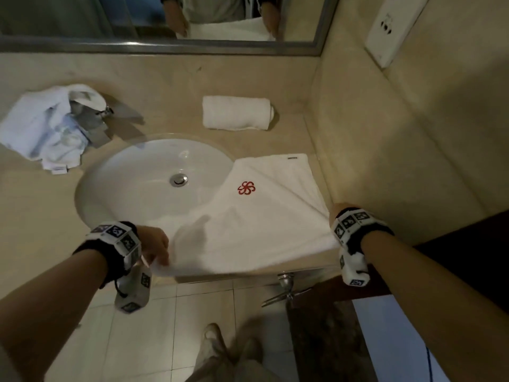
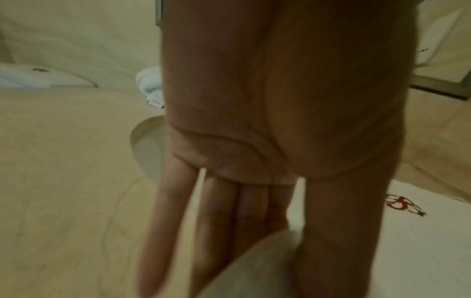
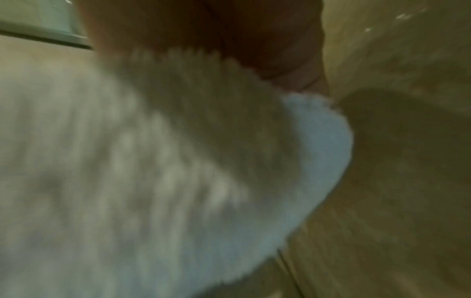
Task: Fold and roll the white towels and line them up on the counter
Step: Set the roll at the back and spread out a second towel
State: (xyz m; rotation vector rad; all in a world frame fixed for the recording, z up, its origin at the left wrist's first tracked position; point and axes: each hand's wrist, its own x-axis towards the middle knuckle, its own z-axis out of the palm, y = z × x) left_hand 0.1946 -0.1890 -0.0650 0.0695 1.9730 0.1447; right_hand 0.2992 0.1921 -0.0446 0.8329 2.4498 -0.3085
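A white towel (image 1: 248,230) with a red logo (image 1: 246,188) lies spread over the counter and the right side of the sink, its near edge lifted. My left hand (image 1: 157,246) pinches its near left corner between thumb and straight fingers (image 2: 216,211), with towel (image 2: 420,242) beside them. My right hand (image 1: 334,213) grips the near right edge, and creases run toward it. In the right wrist view the towel (image 3: 127,181) hides the fingers and only the palm (image 3: 229,30) shows. One rolled white towel (image 1: 237,113) lies against the back wall.
Crumpled white towels (image 1: 46,128) are heaped at the back left, over the faucet (image 1: 110,111). The round sink (image 1: 124,175) fills the counter's middle. A mirror frame (image 1: 165,46) runs along the back. A beige wall with a socket (image 1: 391,26) closes the right side.
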